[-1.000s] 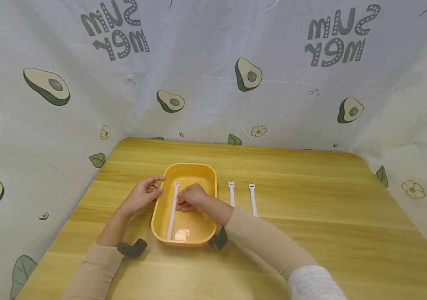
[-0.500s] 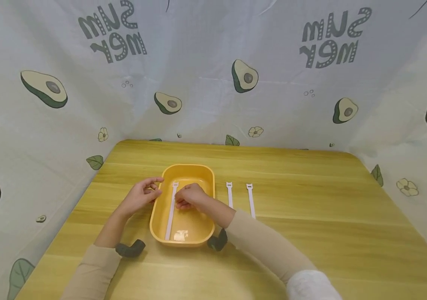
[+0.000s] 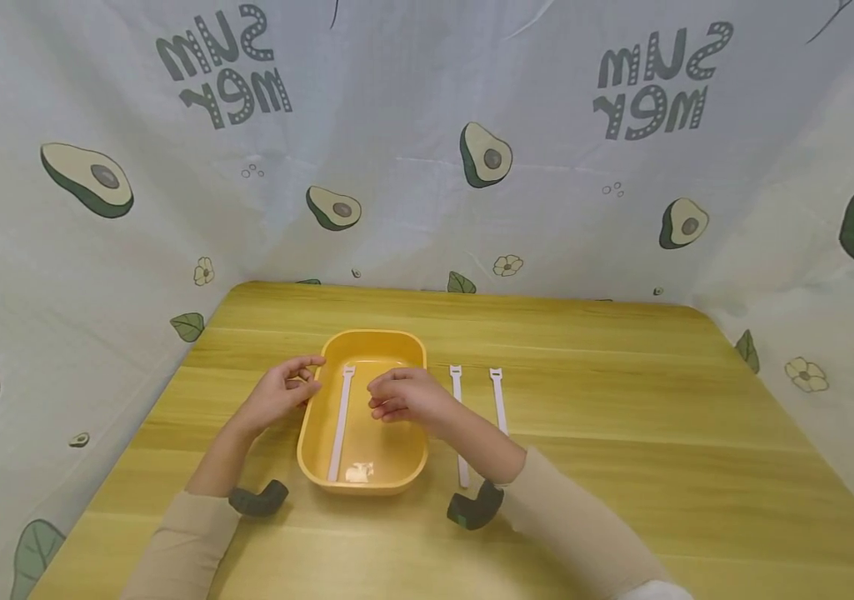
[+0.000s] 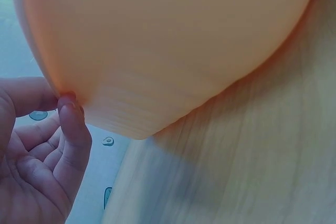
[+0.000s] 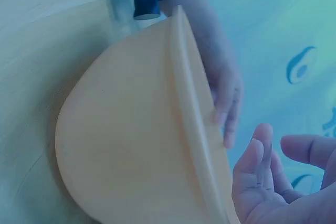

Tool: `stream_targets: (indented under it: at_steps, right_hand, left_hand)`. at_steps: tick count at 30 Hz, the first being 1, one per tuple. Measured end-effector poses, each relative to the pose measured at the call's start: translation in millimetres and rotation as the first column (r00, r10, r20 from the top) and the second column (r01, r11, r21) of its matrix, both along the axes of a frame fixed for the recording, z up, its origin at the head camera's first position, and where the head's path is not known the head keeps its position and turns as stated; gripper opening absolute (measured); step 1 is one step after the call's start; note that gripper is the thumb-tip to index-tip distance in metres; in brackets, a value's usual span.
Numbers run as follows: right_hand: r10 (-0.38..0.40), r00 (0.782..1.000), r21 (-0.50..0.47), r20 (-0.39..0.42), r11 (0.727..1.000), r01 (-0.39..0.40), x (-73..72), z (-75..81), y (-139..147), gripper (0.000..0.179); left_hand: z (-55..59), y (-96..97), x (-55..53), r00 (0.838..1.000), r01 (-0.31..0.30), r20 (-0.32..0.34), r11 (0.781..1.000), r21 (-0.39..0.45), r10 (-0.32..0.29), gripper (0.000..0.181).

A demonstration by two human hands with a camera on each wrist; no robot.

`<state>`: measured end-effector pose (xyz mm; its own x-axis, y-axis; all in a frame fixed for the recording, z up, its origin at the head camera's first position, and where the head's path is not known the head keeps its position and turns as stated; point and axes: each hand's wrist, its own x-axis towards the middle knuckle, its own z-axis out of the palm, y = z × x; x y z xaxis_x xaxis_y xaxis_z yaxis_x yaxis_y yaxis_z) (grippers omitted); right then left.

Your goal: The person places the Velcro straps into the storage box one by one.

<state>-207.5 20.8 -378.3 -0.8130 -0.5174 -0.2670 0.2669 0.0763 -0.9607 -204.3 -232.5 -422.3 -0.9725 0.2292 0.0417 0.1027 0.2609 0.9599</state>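
A yellow rectangular plastic tub (image 3: 363,488) with rounded corners stands on the table. My left hand (image 3: 284,390) pinches its left rim; in the left wrist view the thumb (image 4: 73,124) lies against the outer wall and a finger reaches over the edge. My right hand (image 3: 410,395) is above the tub's right half, fingers loosely bent, thumb apart from them in the right wrist view, nothing between. A white strap, like a cable tie with a slotted head (image 3: 341,425), lies lengthwise along the tub's left side inside. Two similar white straps, a nearer one (image 3: 456,385) and a farther one (image 3: 499,400), lie right of the tub.
The wood-grain table (image 3: 621,417) stretches right beyond the straps. A white curtain (image 3: 397,100) printed with avocados hangs behind and on both sides. Dark curved pieces (image 3: 476,505) sit at both wrists. My right forearm crosses over the straps.
My right hand has drawn away from the strap inside the tub, moving right with its fingers loosened. The left hand stays at the rim. The view has shifted slightly.
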Motion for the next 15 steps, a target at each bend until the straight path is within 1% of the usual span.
stream_targets:
  at_steps: [4,7,12,15]
  right_hand:
    - [-0.022,1.000,-0.058,-0.010,0.998,0.021,2.4,-2.1,19,0.020]
    - [-0.036,0.999,-0.090,-0.023,0.995,0.034,1.7,-5.5,31,0.022]
    - [-0.075,0.997,-0.149,0.003,0.986,0.075,-1.0,-11.3,49,0.025]
    - [-0.106,0.994,-0.153,0.018,0.982,0.108,-2.5,-15.7,60,0.027]
  left_hand:
    - [-2.1,-0.4,1.2,1.000,0.005,0.004,1.000,-0.010,-0.005,0.043]
    - [-2.6,-1.5,1.3,1.000,0.001,0.006,1.000,-0.007,-0.001,0.042]
    - [-0.8,-1.8,0.6,1.000,0.007,0.002,1.000,0.012,-0.007,0.043]
    - [-0.1,-1.1,0.1,1.000,0.005,0.006,1.000,0.018,-0.005,0.044]
